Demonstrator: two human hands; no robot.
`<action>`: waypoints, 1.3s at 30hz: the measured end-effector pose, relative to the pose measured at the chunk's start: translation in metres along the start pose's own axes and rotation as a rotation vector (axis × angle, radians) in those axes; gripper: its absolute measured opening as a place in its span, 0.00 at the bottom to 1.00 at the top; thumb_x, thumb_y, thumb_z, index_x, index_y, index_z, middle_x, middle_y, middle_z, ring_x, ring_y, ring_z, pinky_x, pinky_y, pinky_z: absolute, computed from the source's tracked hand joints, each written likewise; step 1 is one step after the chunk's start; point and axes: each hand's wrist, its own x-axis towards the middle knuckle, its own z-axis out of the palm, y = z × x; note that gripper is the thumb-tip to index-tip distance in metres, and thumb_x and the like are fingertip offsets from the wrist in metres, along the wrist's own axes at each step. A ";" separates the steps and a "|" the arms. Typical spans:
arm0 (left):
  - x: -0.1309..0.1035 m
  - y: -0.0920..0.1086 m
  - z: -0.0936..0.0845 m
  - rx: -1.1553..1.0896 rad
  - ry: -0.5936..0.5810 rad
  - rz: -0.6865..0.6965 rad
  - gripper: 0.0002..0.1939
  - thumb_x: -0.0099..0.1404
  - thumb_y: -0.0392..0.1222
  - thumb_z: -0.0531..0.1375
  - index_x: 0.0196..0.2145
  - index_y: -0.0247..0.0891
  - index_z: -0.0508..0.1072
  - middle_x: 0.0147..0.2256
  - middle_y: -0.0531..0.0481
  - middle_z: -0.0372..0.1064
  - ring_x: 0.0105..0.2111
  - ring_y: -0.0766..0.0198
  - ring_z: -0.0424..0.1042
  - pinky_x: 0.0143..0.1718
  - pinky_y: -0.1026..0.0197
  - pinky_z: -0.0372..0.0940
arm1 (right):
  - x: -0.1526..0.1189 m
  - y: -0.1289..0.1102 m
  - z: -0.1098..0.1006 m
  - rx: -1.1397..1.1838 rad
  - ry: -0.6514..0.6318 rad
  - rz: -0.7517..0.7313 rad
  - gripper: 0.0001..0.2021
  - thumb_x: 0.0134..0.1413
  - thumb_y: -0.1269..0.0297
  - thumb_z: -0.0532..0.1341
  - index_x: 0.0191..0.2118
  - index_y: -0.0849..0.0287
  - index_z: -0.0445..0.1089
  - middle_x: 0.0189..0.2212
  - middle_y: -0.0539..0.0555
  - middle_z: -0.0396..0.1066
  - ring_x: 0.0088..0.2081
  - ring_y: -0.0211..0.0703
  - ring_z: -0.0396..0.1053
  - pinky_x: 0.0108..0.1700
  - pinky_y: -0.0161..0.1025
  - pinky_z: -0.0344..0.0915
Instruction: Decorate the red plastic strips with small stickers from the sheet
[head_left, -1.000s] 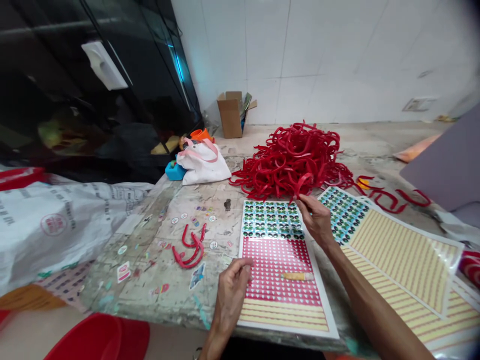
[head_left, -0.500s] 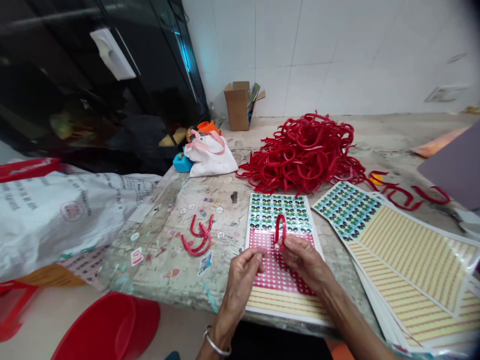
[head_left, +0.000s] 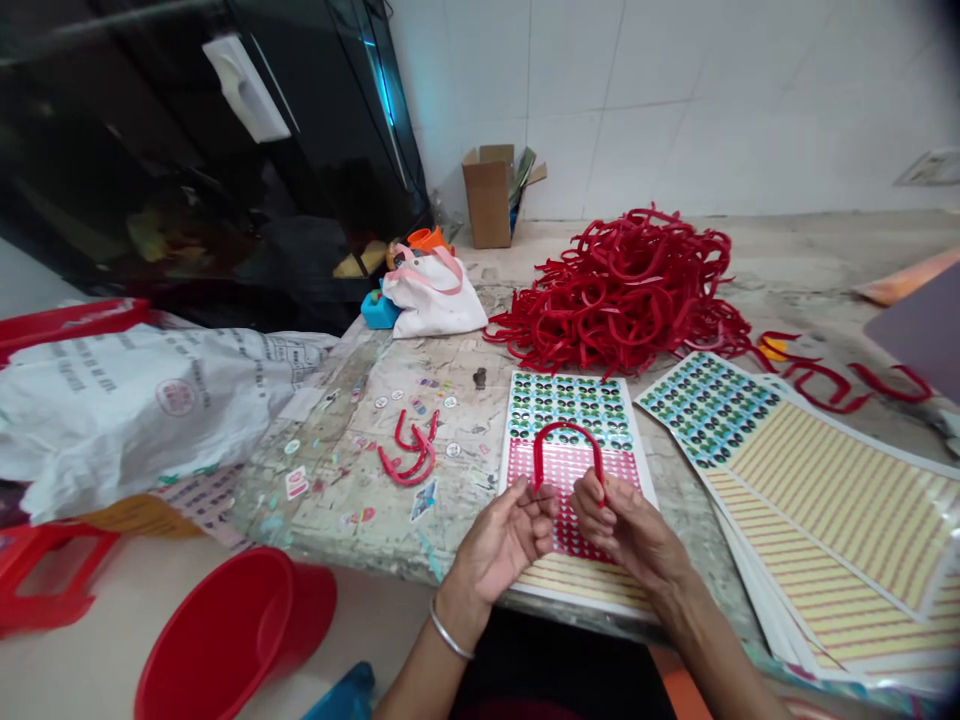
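In the head view, my right hand point(head_left: 628, 528) is closed on one end of a thin red headband point(head_left: 568, 427), pinching it between thumb and fingers. The band stands up in an arch, its other end coming down by the fingers of my left hand point(head_left: 506, 540). That left hand is palm up, with loosely curled fingers apart; whether it touches the band is hard to tell. Beneath both hands lies a sticker sheet point(head_left: 577, 460) with rows of green-and-black eye-like shapes, a pink-red dotted section and yellow striped strips.
A big heap of red bands point(head_left: 630, 290) stands behind the sheet. A few loose red bands point(head_left: 411, 460) lie left on the worn table point(head_left: 345, 530). More striped sheets point(head_left: 810, 490) overlap at right. A white bag point(head_left: 439, 300), a cardboard box point(head_left: 487, 200) and a red tub point(head_left: 225, 640) are around.
The headband has turned from nearly edge-on to showing its full arch. My left hand has rolled palm up and its fingers have loosened. The camera view has shifted slightly.
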 end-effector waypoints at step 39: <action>-0.035 -0.028 -0.045 0.825 0.562 0.561 0.11 0.61 0.45 0.56 0.34 0.34 0.70 0.21 0.54 0.66 0.23 0.70 0.65 0.29 0.66 0.62 | -0.027 0.032 -0.059 -1.823 0.337 -0.552 0.04 0.55 0.66 0.57 0.37 0.60 0.63 0.38 0.57 0.66 0.42 0.48 0.62 0.42 0.45 0.58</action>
